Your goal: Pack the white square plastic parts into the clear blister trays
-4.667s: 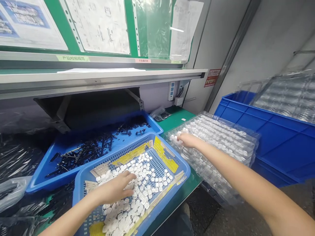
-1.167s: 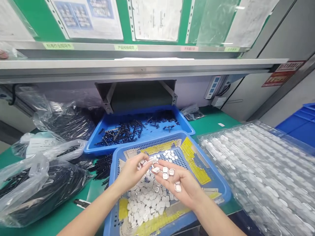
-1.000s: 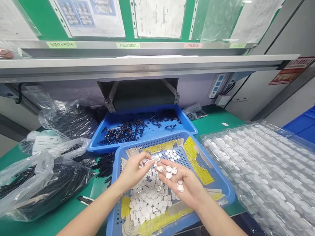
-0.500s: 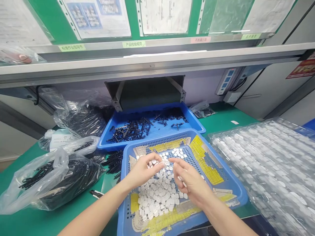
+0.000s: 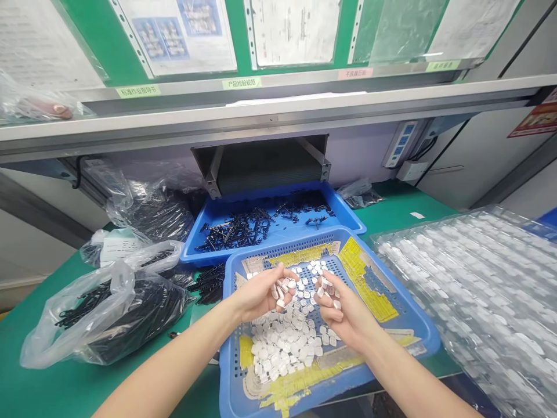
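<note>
Many small white rounded-square pieces (image 5: 285, 342) lie heaped in a blue perforated basket (image 5: 418, 328) patched with yellow tape. Above the heap, my left hand (image 5: 261, 296) is palm up, fingers curled around several of these pieces, which show in its palm. Facing it across a small gap, my right hand (image 5: 346, 316) has its fingers bent over several more of the same pieces. The two hands do not touch. More white pieces are scattered on the basket floor beyond them.
Behind the basket stands a blue tray (image 5: 278, 238) with small black parts, below a dark chute (image 5: 270, 165). Plastic bags of black parts (image 5: 130, 313) lie at the left. Stacked clear trays (image 5: 478, 296) of white pieces cover the right side. A shelf edge (image 5: 270, 110) crosses above.
My hands, close together at the fingertips before, have moved apart. My left palm has turned upward, showing the white pieces in it, and pieces now show in my right fingers. The view has shifted slightly.
</note>
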